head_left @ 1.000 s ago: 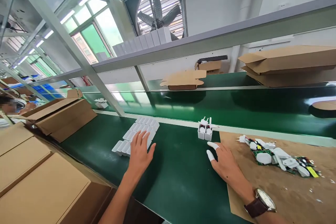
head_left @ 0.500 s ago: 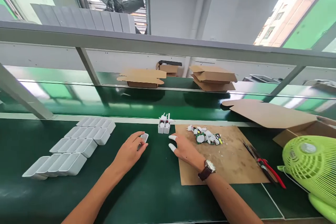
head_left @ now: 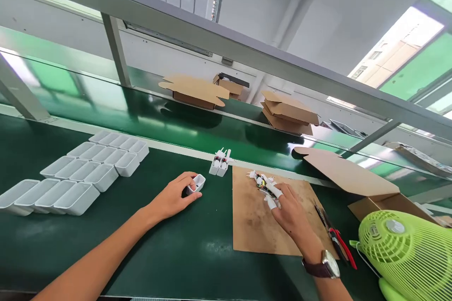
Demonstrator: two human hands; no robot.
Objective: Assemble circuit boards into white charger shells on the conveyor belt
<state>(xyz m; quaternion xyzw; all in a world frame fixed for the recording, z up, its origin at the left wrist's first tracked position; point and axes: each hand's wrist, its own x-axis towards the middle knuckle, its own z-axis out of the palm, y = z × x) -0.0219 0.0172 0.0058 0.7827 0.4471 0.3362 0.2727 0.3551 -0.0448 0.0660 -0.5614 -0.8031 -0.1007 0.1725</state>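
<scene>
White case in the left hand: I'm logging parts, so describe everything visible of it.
The white case is small, box-shaped and open-topped, its thin walls looking like plastic. Its opening faces up. The left hand holds it between thumb and fingers, hiding part. Whether it touches the green table below cannot be told.
</scene>
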